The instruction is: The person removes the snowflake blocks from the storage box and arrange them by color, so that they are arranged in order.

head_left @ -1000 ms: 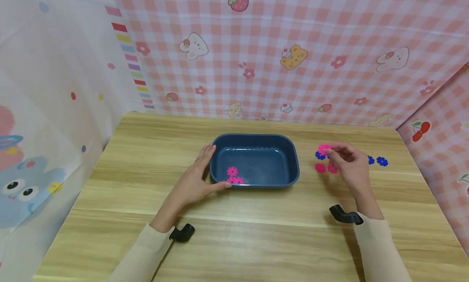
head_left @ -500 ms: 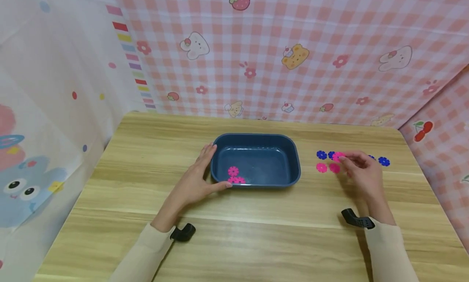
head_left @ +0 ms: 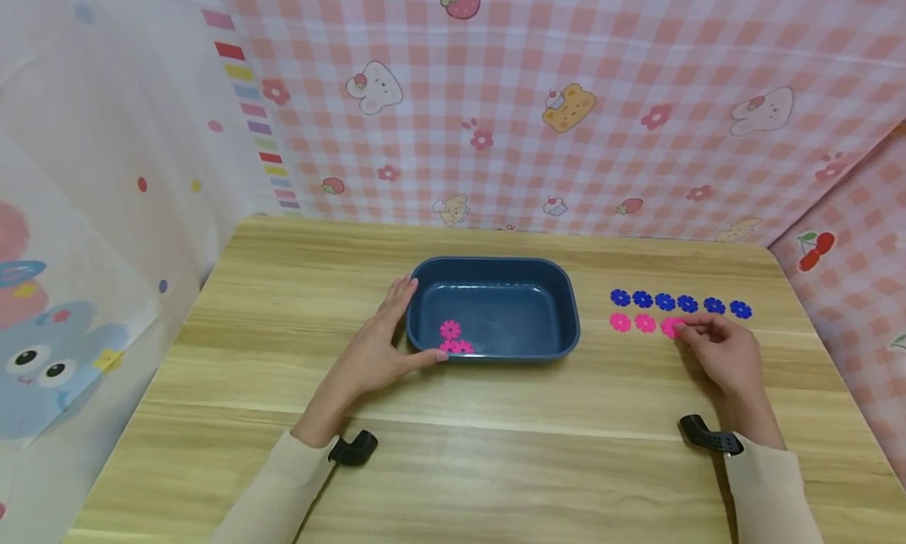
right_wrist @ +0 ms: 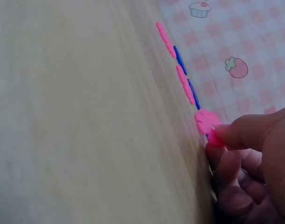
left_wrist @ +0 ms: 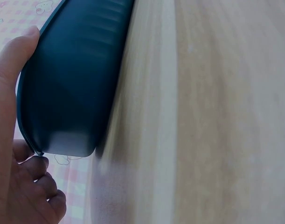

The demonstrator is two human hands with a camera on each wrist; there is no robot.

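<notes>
Between thumb and fingertips my right hand [head_left: 725,355] pinches a pink flower-shaped plastic disc [right_wrist: 207,122], close over the table. It comes at the right end of a short row with two other pink discs [head_left: 645,323] lying flat. Behind them runs a row of several blue discs [head_left: 664,302]. My left hand [head_left: 375,347] grips the left end of a dark blue rectangular basin [head_left: 495,356], thumb on the near rim and fingers at the left side. Inside the basin, several pink discs [head_left: 450,329] lie in the near left corner.
The basin stands on a wood-grain table [head_left: 481,465]. A pink checked cloth [head_left: 510,72] hangs behind the table's back edge, and a white printed cloth [head_left: 106,135] hangs at the left. Black wrist mounts [head_left: 354,448] stick out at both cuffs.
My right hand has moved right and toward the near side with the pink disc, from over the blue row to the end of the pink row. The left hand keeps its place on the basin.
</notes>
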